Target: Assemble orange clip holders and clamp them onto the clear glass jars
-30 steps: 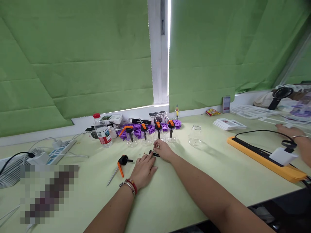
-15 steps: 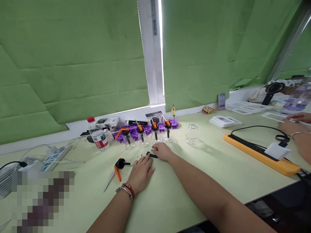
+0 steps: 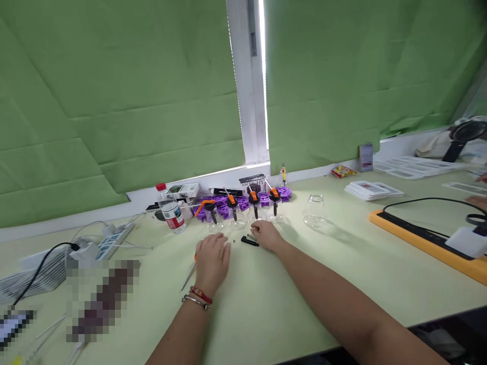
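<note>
My left hand (image 3: 211, 257) lies on the table with its fingers curled over an orange-and-black pump head (image 3: 195, 257). The pump's thin tube (image 3: 188, 277) sticks out from under the hand toward the lower left. My right hand (image 3: 267, 235) rests a little further back with its fingers loosely bent and nothing in them. Its fingertips are next to a small black piece (image 3: 249, 241) that lies on the table. Behind both hands stands a row of small glass bottles with orange pump heads (image 3: 254, 207).
An empty glass bottle (image 3: 315, 210) stands to the right of the row, a water bottle (image 3: 170, 209) and purple parts (image 3: 222, 203) to the left and behind. A power strip (image 3: 114, 237) lies far left. An orange tray (image 3: 426, 238) and another person's hand (image 3: 480, 202) are at right.
My left hand has slid left onto the orange-and-black pump head. My right hand has let the small black piece down on the table. The camera has swung a little.
</note>
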Demonstrator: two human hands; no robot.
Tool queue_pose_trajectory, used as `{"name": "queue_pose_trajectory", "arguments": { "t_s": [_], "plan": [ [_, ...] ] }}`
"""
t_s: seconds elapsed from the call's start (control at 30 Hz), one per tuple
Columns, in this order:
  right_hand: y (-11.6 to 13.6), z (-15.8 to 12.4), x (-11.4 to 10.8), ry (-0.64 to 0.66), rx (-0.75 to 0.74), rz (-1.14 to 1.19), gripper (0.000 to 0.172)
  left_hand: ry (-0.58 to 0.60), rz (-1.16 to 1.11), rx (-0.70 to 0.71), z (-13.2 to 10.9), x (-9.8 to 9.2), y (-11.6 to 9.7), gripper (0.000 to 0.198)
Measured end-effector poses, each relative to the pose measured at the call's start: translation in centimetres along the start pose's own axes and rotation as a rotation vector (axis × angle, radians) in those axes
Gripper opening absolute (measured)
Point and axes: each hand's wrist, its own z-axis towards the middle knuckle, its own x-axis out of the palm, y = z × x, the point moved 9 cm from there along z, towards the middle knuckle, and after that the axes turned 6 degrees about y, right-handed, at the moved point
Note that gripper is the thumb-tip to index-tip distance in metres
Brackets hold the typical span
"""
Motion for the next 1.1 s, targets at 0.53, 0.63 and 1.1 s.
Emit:
{"name": "queue_pose_trajectory", "arguments": {
  "t_s": [0.53,0.63,1.1],
  "plan": [
    [5.3,-3.5,2.5,0.312,-0.043,0.421,0.027,0.272,-0.474,-0.329,-0.9,2.3,7.1,0.021],
    [6.8,-5.3,4.8,0.518,0.011,0.571,0.04,0.265,-0.649,-0.182,-0.6,2.3,4.6,0.026],
    [6.0,-4.3,4.0,0.41,0.045,0.745,0.023,0.325,-1.087,-0.194,-0.6,3.6,3.8,0.042]
  ]
}}
